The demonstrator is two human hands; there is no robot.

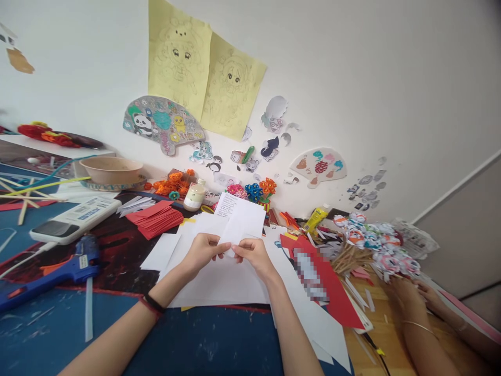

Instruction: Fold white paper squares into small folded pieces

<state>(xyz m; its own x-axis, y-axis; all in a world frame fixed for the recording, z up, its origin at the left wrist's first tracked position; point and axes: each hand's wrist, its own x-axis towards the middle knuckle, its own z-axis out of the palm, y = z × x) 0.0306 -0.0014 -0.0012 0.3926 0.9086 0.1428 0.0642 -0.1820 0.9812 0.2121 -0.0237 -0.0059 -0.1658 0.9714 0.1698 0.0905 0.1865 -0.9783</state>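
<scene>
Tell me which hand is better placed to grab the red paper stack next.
Probably the left hand. Both hands pinch the white sheet, but the red paper stack lies on the left side, while the right hand would have to cross over.

On the worktop [117, 334], the blue glue gun [58, 269] lies at the left, with the stack of red paper sheets [156, 218] behind it. The loose white paper sheets [219, 282] lie in the middle. The bundle of patterned paper flowers on wooden sticks [371, 245] lies to their right.

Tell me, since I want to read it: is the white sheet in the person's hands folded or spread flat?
Folded, it seems: the white sheet stands up from a crease pinched between left hand and right hand.
</scene>
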